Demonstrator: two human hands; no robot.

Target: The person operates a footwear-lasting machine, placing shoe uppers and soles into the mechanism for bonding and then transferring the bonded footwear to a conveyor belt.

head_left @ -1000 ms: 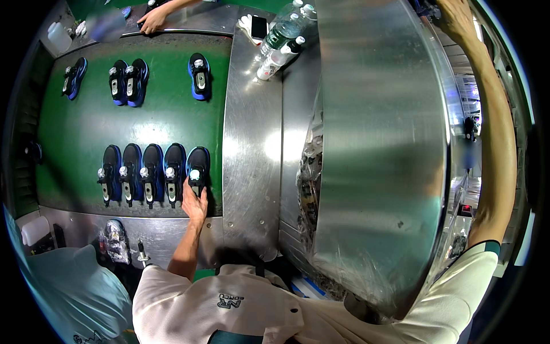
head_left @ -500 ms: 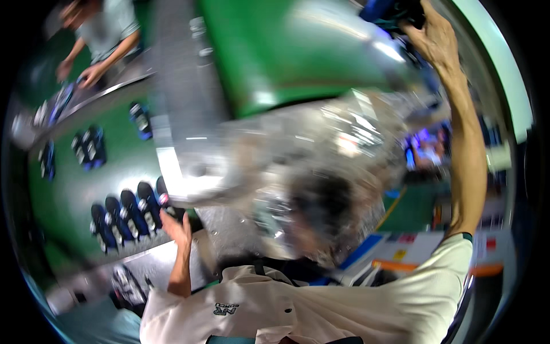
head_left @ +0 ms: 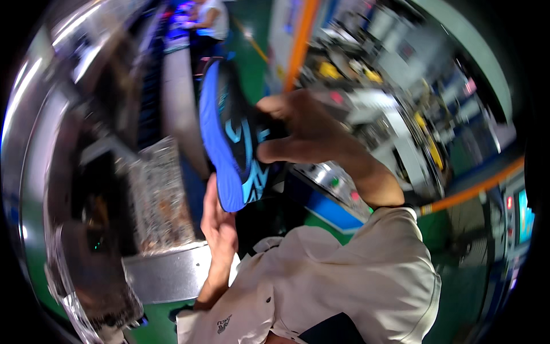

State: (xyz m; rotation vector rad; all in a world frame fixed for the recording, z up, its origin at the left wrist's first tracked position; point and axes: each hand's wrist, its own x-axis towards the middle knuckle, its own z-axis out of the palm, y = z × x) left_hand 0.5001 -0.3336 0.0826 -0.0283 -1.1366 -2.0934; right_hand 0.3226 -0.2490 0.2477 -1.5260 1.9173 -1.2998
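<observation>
Black shoe (head_left: 238, 135) with blue sole and light-blue side markings up in mid-frame, sole edge facing left, toe end low. Right hand (head_left: 306, 129) clamped round its upper, thumb across side. Left hand (head_left: 216, 221) open, fingers together, palm against lower end of sole. Shiny metal machine housing (head_left: 86, 189) just left, pretty blurry. Another person (head_left: 212, 20) far off at top, by long line.

Right hand (head_left: 303, 135) clenched, left hand (head_left: 217, 221) flat
</observation>
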